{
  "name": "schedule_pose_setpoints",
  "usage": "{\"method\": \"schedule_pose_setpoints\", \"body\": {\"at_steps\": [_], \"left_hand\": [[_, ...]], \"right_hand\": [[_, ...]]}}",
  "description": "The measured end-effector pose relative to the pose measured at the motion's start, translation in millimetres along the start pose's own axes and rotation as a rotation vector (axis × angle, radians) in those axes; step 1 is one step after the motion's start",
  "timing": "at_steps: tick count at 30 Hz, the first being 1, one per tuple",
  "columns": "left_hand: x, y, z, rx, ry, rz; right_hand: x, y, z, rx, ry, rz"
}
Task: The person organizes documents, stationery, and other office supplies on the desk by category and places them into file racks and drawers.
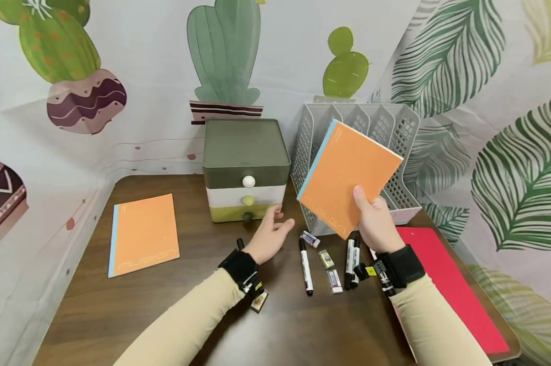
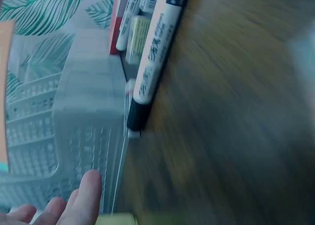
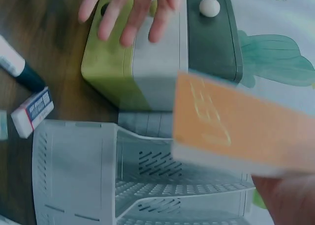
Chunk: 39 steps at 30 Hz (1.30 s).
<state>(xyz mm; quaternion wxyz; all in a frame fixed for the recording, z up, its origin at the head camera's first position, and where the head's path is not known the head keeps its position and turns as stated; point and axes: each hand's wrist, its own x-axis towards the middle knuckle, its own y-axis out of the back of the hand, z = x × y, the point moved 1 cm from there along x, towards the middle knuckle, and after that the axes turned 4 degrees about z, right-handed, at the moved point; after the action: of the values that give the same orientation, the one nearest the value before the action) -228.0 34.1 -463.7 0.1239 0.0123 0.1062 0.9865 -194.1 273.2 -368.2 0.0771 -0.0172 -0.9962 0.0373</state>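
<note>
Starting at the left of your desk (image 1: pixel 120 315), there's an orange notebook (image 1: pixel 144 234) lying flat on the wood, well apart from everything else. Next over is the drawer box (image 1: pixel 245 168), dark green on top, white in the middle, yellow-green at the bottom, each drawer with a round knob. Your left hand (image 1: pixel 271 236) hovers just in front of the bottom drawer with the fingers loose and spread, holding nothing; in the right wrist view those fingers (image 3: pixel 129 11) show over the box's lower front, but whether they actually touch it I can't tell. Right of that hand, a bunch of small stuff sits on the desk: a marker (image 1: pixel 305 265), a few erasers (image 1: pixel 334 280) and two more markers (image 1: pixel 352 256) side by side. Then your right hand (image 1: pixel 376 223) grips a second notebook (image 1: pixel 348 178) by its lower edge, thumb on the orange cover, holding it up tilted in the air in front of the grey file rack (image 1: pixel 394 132), which stands just right of the drawer box. Far right, a red folder (image 1: pixel 449 284) lies flat along the desk edge, partly under your right forearm.
</note>
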Motion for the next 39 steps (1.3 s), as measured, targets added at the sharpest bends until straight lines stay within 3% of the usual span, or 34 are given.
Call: {"method": "schedule_pose_setpoints", "body": {"at_steps": [5, 10, 16, 22, 30, 39], "left_hand": [[23.4, -38.9, -2.5, 0.007, -0.015, 0.004], [43.3, -66.2, -5.7, 0.022, -0.028, 0.015], [65.3, -81.0, -12.9, 0.055, -0.018, 0.085], [77.6, -88.6, -21.7, 0.086, -0.024, 0.074], [81.9, -89.3, -24.5, 0.108, -0.006, -0.002], [80.3, -81.4, -21.2, 0.131, -0.030, 0.007]], "right_hand": [[8.3, -5.0, 4.4, -0.245, 0.149, 0.237], [23.3, -6.9, 11.4, -0.466, 0.248, 0.341], [39.6, -13.3, 16.0, -0.486, 0.243, 0.324], [53.6, -18.0, 25.9, -0.550, 0.244, 0.301], [79.3, -21.8, 38.1, -0.653, 0.211, 0.257], [111.1, -31.8, 49.5, -0.678, 0.167, 0.224]]}}
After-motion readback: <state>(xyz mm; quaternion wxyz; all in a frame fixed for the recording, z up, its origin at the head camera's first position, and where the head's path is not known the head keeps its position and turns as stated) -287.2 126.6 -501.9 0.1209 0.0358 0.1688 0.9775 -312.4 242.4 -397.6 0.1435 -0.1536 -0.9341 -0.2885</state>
